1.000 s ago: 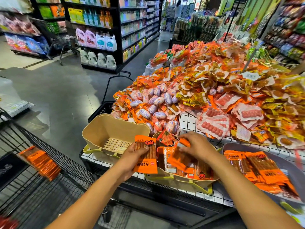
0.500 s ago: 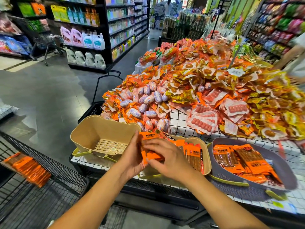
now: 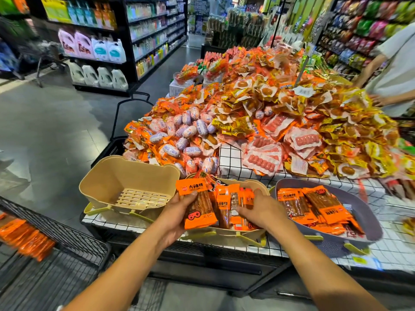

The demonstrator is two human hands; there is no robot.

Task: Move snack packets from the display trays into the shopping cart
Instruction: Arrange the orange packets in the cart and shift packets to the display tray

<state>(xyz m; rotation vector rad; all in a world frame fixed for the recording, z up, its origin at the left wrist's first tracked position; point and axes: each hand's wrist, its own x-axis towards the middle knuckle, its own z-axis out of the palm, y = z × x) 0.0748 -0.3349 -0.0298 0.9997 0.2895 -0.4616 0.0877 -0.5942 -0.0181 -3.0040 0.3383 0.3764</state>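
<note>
Head view: left hand [image 3: 177, 217] grips one packet [image 3: 198, 206], thumb on its face, over the tray [image 3: 226, 232] rim.
Right hand [image 3: 258, 209]: fingers curled round a stack [image 3: 224, 205] in the tray, just right of the left hand.
Cart [image 3: 74, 254]: low, left of both hands.
Risk: the stack may fan out and spill short of the cart.
Cause: too many slick packets in one grasp.

3 trays in a row on table [image 3: 229, 158] front edge: left tray [image 3: 116, 173], middle tray [image 3: 224, 232], right tray [image 3: 371, 223]. Packets [image 3: 323, 207] in middle and right. Snack heap [image 3: 269, 113] behind. Cart [image 3: 67, 241] left of table, more inside.
</note>
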